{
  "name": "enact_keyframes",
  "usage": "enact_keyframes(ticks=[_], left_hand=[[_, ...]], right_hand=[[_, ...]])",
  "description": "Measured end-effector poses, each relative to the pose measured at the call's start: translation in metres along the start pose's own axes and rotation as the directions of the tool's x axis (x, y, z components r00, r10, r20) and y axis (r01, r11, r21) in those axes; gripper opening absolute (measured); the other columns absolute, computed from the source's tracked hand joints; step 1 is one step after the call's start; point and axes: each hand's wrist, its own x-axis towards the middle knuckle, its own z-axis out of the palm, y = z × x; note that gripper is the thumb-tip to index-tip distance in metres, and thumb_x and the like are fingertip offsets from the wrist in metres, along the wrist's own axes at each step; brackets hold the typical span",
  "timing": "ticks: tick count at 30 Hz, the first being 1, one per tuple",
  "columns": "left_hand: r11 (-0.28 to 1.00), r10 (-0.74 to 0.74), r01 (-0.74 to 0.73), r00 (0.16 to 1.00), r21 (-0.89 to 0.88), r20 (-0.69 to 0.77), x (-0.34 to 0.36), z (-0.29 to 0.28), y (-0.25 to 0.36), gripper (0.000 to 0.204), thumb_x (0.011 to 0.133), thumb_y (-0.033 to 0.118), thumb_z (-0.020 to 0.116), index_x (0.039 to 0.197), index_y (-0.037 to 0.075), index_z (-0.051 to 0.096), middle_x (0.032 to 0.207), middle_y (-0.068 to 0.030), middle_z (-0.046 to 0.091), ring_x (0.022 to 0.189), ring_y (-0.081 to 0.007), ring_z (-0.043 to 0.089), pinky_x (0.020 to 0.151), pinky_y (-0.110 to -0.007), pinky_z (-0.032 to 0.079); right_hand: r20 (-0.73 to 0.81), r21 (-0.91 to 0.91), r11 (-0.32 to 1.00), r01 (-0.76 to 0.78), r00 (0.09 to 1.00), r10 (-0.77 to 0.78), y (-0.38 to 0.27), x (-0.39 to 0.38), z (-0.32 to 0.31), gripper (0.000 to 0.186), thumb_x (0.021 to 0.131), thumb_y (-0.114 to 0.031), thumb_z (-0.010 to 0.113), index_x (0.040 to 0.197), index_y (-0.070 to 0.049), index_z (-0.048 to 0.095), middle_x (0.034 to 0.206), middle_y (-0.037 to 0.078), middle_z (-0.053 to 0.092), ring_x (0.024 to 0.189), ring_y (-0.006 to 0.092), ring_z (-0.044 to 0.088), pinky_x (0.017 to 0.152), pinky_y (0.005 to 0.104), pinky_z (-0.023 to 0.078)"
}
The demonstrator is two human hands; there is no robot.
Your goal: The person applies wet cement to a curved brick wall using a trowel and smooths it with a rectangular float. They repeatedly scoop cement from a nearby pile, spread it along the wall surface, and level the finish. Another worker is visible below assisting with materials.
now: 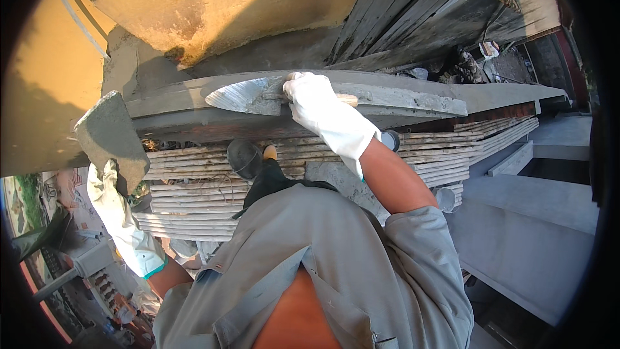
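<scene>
My right hand [316,102], in a white glove, is closed round the handle of a pointed trowel [240,95]. The trowel's blade is smeared with grey mortar and points left; its wooden butt shows beyond the hand. It is held over a long grey cement ledge [413,99]; whether it touches the ledge I cannot tell. At the left, my gloved left hand [116,210] grips the lower end of a flat rectangular plastering float [113,139], grey with mortar. The float is raised on edge near the wall, its grip hidden from view.
Below the ledge runs a bamboo pole platform [187,207], where my foot [270,152] stands beside a dark bucket [245,158]. Another bucket [445,199] is at the right. A yellow wall [213,6] rises beyond the ledge. Concrete slabs [523,213] lie right; ground shows far below left.
</scene>
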Motion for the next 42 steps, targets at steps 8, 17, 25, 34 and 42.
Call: enact_keyframes(ticks=[8,17,25,34,42], left_hand=[[0.999,-0.001,0.005,0.997,0.053,-0.079,-0.003,0.01,0.011,0.036,0.097,-0.001,0.062,0.133,-0.001,0.06,0.116,-0.0065,0.07,0.1,-0.0126,0.064,0.094,-0.027,0.05],[0.997,0.069,-0.063,0.978,0.036,-0.197,-0.004,-0.003,0.001,0.031,0.097,0.0,0.061,0.128,-0.002,0.066,0.113,-0.0059,0.072,0.099,-0.0112,0.064,0.093,-0.026,0.049],[0.991,-0.007,0.043,0.963,0.13,-0.269,-0.008,-0.026,-0.017,0.033,0.098,-0.001,0.058,0.13,-0.001,0.063,0.114,-0.0058,0.071,0.101,-0.0117,0.064,0.096,-0.026,0.049],[0.994,0.062,-0.025,0.927,0.105,-0.369,-0.007,-0.06,-0.05,0.026,0.098,0.001,0.063,0.123,0.0,0.069,0.108,-0.0039,0.074,0.096,-0.0112,0.066,0.09,-0.025,0.051],[0.998,-0.01,-0.012,0.948,-0.067,-0.319,-0.012,-0.073,-0.061,0.027,0.097,-0.002,0.061,0.123,0.0,0.068,0.106,-0.0044,0.074,0.093,-0.0111,0.067,0.088,-0.025,0.052]], right_hand=[[-0.008,0.025,1.0,0.004,1.0,-0.004,0.01,0.012,0.002,0.018,0.065,0.0,0.074,0.081,-0.006,0.069,0.096,0.016,0.073,0.089,0.0363,0.07,0.079,0.0414,0.058],[0.146,0.07,0.997,-0.045,0.989,0.034,0.02,0.026,0.007,0.031,0.067,-0.005,0.085,0.092,0.004,0.068,0.121,0.021,0.07,0.106,0.037,0.068,0.094,0.0399,0.055],[0.189,0.078,0.995,-0.059,0.981,0.043,0.03,0.033,0.019,0.031,0.068,-0.004,0.084,0.094,0.004,0.068,0.122,0.021,0.07,0.108,0.0376,0.068,0.095,0.0405,0.055],[0.219,0.057,0.998,-0.037,0.975,0.024,0.038,0.034,0.031,0.027,0.068,-0.002,0.083,0.091,0.003,0.069,0.124,0.021,0.07,0.109,0.0377,0.068,0.097,0.0408,0.055],[0.263,0.046,0.997,-0.064,0.963,0.05,0.038,0.035,0.028,0.028,0.07,-0.002,0.081,0.095,0.003,0.07,0.124,0.021,0.07,0.11,0.0372,0.067,0.096,0.0403,0.054]])
